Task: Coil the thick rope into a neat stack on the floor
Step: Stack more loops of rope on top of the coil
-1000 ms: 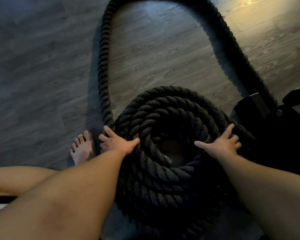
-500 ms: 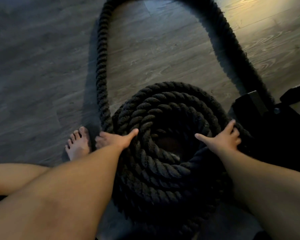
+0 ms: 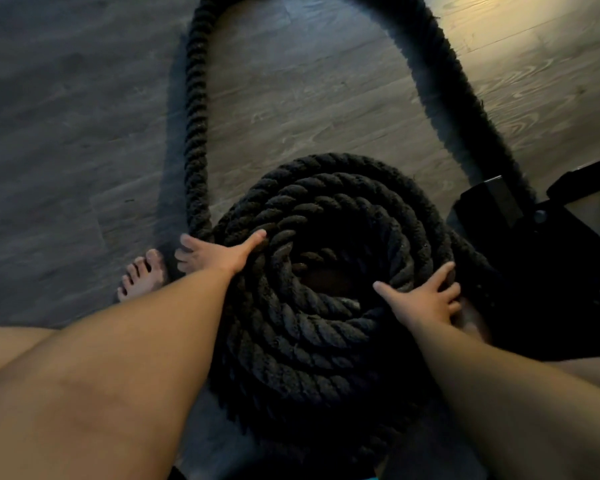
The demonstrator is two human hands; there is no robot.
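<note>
From the head camera I look down at a thick black rope (image 3: 326, 327) wound into a round coil of several stacked turns on a grey wood-plank floor (image 3: 66, 133), with a dark hollow at its centre. The coil fills the middle and near part of the view. From its left edge a loose length of rope runs straight away from me, bends round at the far edge of the frame, and comes back down the right side toward a black metal base (image 3: 541, 258) that sits on the floor just right of the coil. My left hand (image 3: 219, 254) lies flat against the coil's left rim, fingers spread, thumb stretched across the top turn and the other fingers over the outer side where the loose length leaves the coil; it presses on the rope without closing around it. My right hand (image 3: 426, 299) rests palm down on the coil's right rim, fingers splayed apart, thumb pointing toward the hollow, likewise laid on the rope and not gripping it. Both bare forearms reach in from the near edge. A bare foot (image 3: 141, 277) stands on the floor just left of my left hand, toes pointing away, and a bare knee fills the near left corner.
</note>
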